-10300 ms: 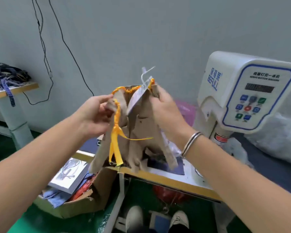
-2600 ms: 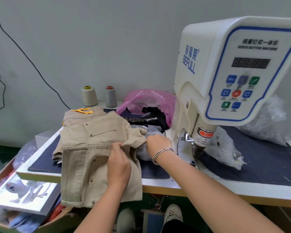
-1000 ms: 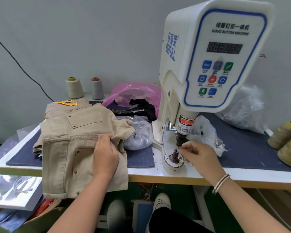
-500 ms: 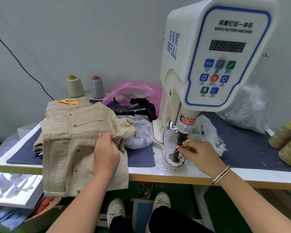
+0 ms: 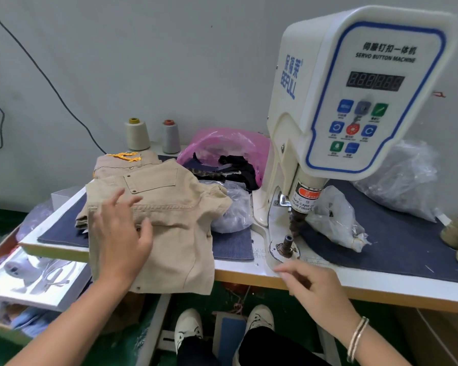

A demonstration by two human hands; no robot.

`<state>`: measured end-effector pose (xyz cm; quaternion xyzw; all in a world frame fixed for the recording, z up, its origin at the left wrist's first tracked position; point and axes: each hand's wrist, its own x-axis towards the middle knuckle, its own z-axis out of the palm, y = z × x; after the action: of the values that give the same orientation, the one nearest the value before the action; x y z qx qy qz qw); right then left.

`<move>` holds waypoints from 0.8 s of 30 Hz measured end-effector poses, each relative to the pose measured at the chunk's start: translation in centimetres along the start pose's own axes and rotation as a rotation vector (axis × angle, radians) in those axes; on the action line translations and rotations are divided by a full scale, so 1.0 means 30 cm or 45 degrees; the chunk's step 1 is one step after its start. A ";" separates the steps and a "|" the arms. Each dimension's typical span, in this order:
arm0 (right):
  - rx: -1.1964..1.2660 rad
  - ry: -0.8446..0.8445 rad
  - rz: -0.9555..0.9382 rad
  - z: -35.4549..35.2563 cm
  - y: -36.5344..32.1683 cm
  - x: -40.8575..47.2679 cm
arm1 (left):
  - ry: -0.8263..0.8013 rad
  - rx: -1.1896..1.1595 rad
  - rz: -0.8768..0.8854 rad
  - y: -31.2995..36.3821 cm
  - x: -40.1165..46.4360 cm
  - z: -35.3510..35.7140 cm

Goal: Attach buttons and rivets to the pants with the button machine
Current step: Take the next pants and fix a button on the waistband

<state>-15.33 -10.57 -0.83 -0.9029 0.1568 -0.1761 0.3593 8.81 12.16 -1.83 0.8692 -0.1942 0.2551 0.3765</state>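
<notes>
The left hand (image 5: 119, 233) lies with fingers spread and relaxed on the folded beige pants (image 5: 154, 220), gripping nothing. The pants overhang the table edge (image 5: 238, 276) beneath that palm, so they could slide off if dragged carelessly. Rightward lies bare blue mat, then the right hand (image 5: 312, 283), loosely curled and apparently empty, just in front of the button machine (image 5: 354, 101) lower die (image 5: 287, 243). Fingers under its plunger risk crushing.
</notes>
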 end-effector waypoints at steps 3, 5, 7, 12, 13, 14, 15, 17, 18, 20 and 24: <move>-0.003 -0.076 -0.044 0.036 -0.032 -0.010 | -0.058 0.005 -0.654 -0.099 0.042 -0.079; -0.009 -0.116 -0.103 0.067 -0.056 -0.013 | -0.207 -0.167 -0.844 -0.112 0.058 -0.121; 0.016 -0.112 -0.143 0.104 -0.081 -0.009 | -0.331 -0.312 -0.822 -0.083 0.074 -0.159; 0.027 -0.301 -0.287 0.185 -0.198 0.050 | -0.513 -0.526 -0.769 0.126 0.137 -0.219; 0.014 -0.351 -0.309 0.198 -0.227 0.064 | -0.547 -0.688 -0.801 0.181 0.141 -0.218; -0.042 -0.357 -0.343 0.214 -0.259 0.076 | -0.586 -0.833 -0.830 0.236 0.140 -0.212; -0.123 -0.313 -0.384 0.233 -0.286 0.084 | -0.626 -0.952 -0.853 0.289 0.134 -0.205; -0.271 -0.113 -0.372 0.263 -0.329 0.096 | -0.728 -1.186 -0.922 0.386 0.121 -0.194; -0.280 0.037 -0.359 0.266 -0.341 0.102 | -0.771 -1.304 -0.934 0.417 0.122 -0.191; -0.081 0.243 -0.346 0.230 -0.348 0.116 | -0.806 -1.404 -0.874 0.460 0.139 -0.196; 1.384 0.100 0.216 0.072 -0.329 0.148 | -0.781 -1.193 -0.601 0.466 0.166 -0.196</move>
<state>-8.93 -4.27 5.57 -0.5644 0.1286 -0.2357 0.7806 3.64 6.90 12.31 0.6645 -0.1876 -0.2100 0.6922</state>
